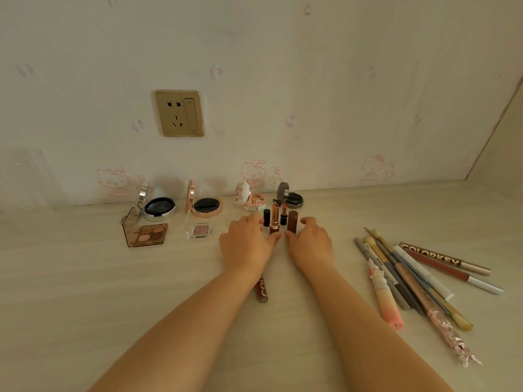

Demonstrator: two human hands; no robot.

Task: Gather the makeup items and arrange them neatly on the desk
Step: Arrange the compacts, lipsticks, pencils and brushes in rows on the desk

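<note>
Several lipsticks stand upright in a tight group at the desk's middle: a rose-gold lipstick (274, 222), a black cap (266, 217), a small black lipstick (283, 215) and a brown tube (292, 221). My left hand (246, 241) and my right hand (310, 243) lie either side of the group, thumbs nearly meeting in front of it, fingers cupped around it. Open compacts line the wall: silver (158, 207), rose-gold (205, 206), floral (252, 198), dark (291, 198). A brown eyeshadow palette (145, 234) and a small pink one (201, 231) sit in front.
A pile of pencils, brushes and pens (410, 278) lies at the right, with a Colorkey tube (441, 257) beside it. A dark red tube (261, 290) lies under my left wrist. A wall socket (179, 113) is above; a clear glass (27, 179) stands far left.
</note>
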